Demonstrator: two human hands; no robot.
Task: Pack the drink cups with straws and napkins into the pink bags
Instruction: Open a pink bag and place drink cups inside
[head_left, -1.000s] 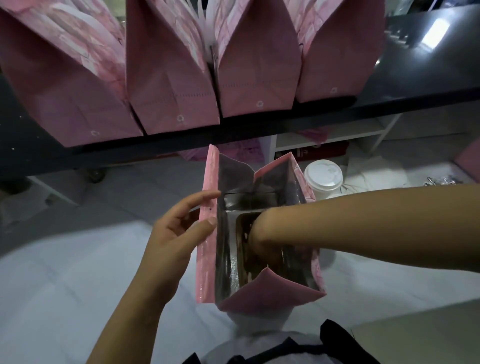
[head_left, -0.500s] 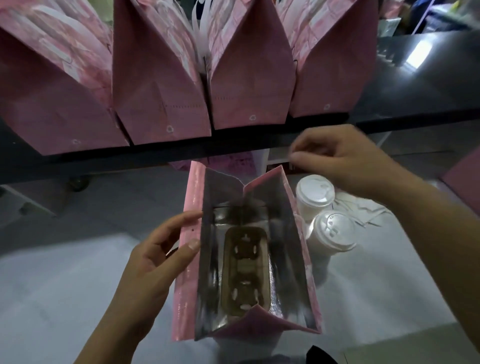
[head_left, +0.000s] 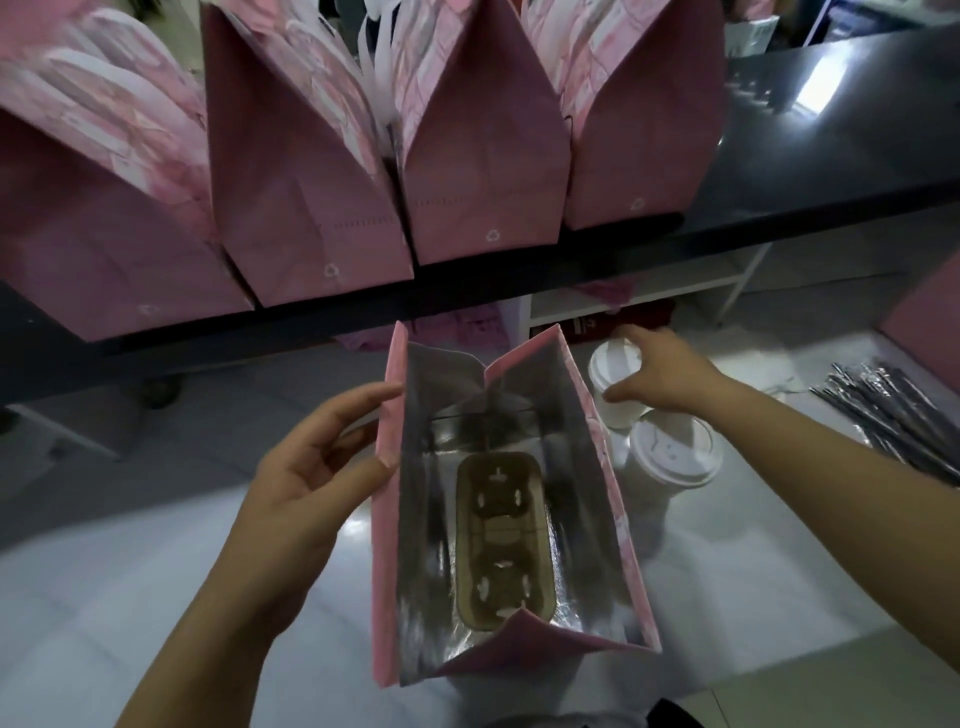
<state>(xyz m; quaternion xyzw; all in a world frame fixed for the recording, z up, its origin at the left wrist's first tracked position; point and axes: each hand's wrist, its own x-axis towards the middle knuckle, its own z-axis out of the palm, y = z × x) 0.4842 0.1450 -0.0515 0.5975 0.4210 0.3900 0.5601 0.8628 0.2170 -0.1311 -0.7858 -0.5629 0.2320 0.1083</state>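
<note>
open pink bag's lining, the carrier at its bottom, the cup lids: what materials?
Bag lining: looks like metallised foil film; silver, creased, with bright glints. Probably insulating.
Cup carrier: likely moulded pulp or cardboard; matte brown, with cut tabs around two holes.
Cup lids: white plastic by the look; smooth, with a moulded raised rim and a slight sheen.

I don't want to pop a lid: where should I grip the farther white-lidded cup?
I'd take the farther cup by its side wall just under the lid rim, from above and the right: the open bag stands at its left and the nearer cup crowds its near side. The right hand spreads over it so.
</note>
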